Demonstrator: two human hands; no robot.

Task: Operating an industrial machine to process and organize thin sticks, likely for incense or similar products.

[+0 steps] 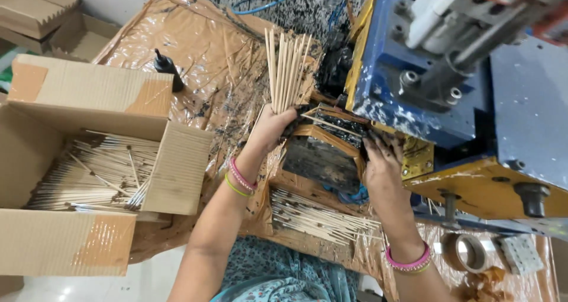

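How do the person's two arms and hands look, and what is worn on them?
Both arms are bare, no sleeves. The left hand has pink and yellow-green bangles at the wrist; the right hand has pink bangles. Its fingers carry dark ink-like stains.

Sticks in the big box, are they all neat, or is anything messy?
Mostly neat, but a few sticks lie crossways over the stack in the box. Black splatter also stains the brown cover and the right hand.

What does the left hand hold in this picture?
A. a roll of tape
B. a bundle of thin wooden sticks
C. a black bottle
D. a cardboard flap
B: the left hand grips a fanned bundle of thin wooden sticks, pointing up over the plastic-covered table.
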